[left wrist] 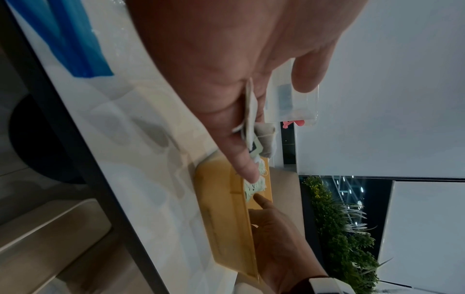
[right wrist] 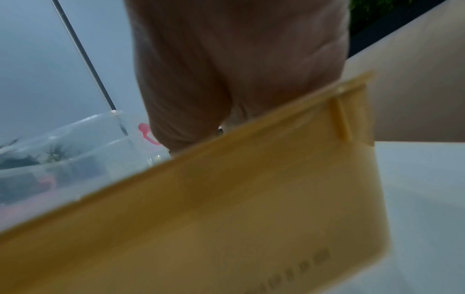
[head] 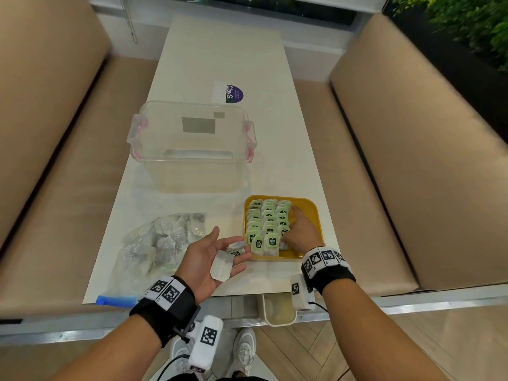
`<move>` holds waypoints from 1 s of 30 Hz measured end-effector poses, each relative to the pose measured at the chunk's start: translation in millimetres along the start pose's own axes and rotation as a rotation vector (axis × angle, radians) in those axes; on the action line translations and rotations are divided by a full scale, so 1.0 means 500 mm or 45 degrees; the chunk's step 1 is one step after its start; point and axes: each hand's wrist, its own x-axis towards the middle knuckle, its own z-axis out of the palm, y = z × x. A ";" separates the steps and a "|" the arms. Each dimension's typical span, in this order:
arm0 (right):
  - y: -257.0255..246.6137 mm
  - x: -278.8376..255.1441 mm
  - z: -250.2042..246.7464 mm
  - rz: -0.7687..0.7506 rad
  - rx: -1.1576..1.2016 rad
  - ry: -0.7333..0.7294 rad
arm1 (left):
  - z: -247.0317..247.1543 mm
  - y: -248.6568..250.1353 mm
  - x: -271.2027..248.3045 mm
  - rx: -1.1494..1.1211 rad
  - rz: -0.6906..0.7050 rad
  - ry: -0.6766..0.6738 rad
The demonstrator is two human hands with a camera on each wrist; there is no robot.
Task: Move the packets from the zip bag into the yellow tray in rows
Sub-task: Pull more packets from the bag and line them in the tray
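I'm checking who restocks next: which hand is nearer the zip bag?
Left. The left hand, palm up with packets on it, is just right of the zip bag; the right hand is farther right, inside the yellow tray.

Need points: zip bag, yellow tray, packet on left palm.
zip bag [head: 154, 243], head view, crinkled clear middle.
yellow tray [head: 313, 207], head view, bare far right corner.
packet [head: 221, 266], head view, middle of the white pouch on left hand.

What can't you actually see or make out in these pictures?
- Right hand fingertips: in the right wrist view the yellow plastic tray wall hides them.
- Crumpled clear zip bag: glare blurs how many packets remain, head view.
- Green packet labels: print too small.
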 end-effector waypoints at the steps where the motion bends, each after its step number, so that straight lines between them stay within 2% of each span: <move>1: 0.002 0.004 -0.001 0.021 -0.027 0.020 | 0.000 0.001 -0.001 -0.006 -0.002 -0.001; 4: -0.009 0.000 -0.005 -0.028 -0.074 0.135 | 0.000 0.007 -0.007 -0.017 0.001 -0.001; 7: -0.060 -0.040 -0.002 -0.382 -0.075 0.183 | 0.001 0.013 -0.009 -0.008 0.002 0.007; 9: -0.101 -0.078 0.008 -0.645 -0.108 0.034 | 0.002 0.018 -0.011 0.003 0.004 0.020; 11: -0.126 -0.102 0.028 -0.780 -0.183 -0.172 | 0.002 0.021 -0.014 0.002 0.011 0.024; 14: -0.139 -0.112 0.057 -0.798 -0.331 -0.308 | 0.002 0.025 -0.022 0.000 0.023 0.004; 19: -0.156 -0.117 0.069 -0.817 -0.340 -0.265 | 0.003 0.028 -0.030 0.052 0.031 -0.030; 26: -0.158 -0.120 0.045 -0.725 -0.229 -0.327 | -0.001 0.036 -0.038 0.128 0.032 -0.037; 30: -0.147 -0.112 0.037 -0.647 -0.303 -0.330 | 0.000 0.042 -0.038 0.119 0.069 -0.010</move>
